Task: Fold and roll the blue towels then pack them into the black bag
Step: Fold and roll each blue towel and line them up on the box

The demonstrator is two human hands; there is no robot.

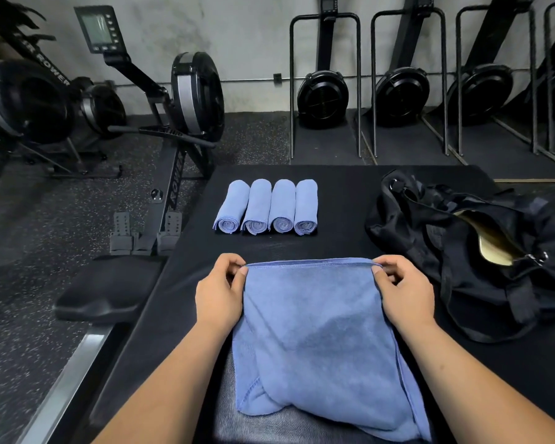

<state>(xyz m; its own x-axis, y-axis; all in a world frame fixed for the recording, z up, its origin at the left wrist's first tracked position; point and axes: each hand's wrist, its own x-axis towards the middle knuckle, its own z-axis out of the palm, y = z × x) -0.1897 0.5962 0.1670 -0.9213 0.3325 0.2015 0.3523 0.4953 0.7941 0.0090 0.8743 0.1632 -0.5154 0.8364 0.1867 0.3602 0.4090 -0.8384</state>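
Observation:
A blue towel point(318, 341) hangs in front of me, its lower part bunched on the black mat point(340, 193). My left hand point(220, 291) pinches the towel's top left corner and my right hand point(404, 290) pinches the top right corner, so the top edge is stretched straight between them. Several rolled blue towels point(266, 206) lie side by side in a row further back on the mat. The black bag point(481, 251) slumps on the mat to the right, its zip open onto a pale yellow lining.
A rowing machine point(161, 129) with its black seat point(109, 290) and rail runs along the mat's left side. More rowers stand upright in racks point(407, 91) against the far wall. Speckled rubber floor lies to the left.

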